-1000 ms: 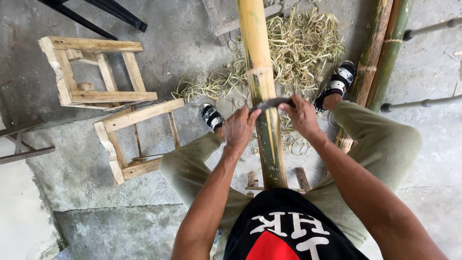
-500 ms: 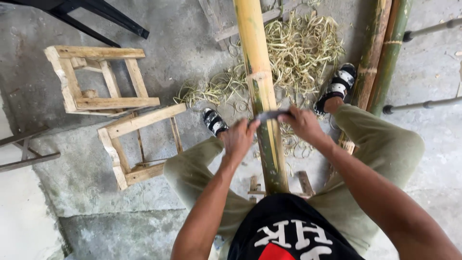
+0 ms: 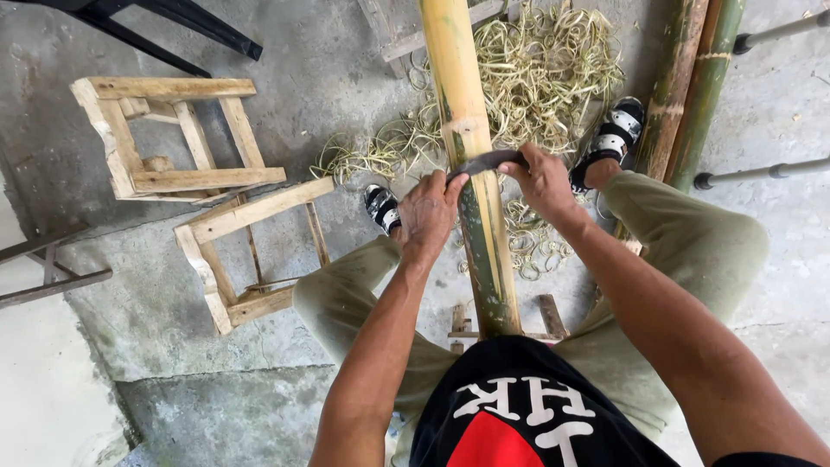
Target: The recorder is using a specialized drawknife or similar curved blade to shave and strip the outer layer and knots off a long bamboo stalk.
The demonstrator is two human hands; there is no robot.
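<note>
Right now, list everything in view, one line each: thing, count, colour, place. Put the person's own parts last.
bamboo pole: one, yellow above and green below the blade, running up the middle between the legs.
curved blade: one, dark, across the pole, gripped at both ends.
bamboo shavings: one pile, pale yellow-green, on the floor behind the pole.
spare bamboo poles: two, green-brown, upper right.
wooden frame stools: two, pale wood, tipped over at left.
metal rods: two, grey, right edge.
concrete floor: grey.
sandals: two, black and white, either side of the pole.
left hand: on the blade's left end.
right hand: on the blade's right end.
</note>
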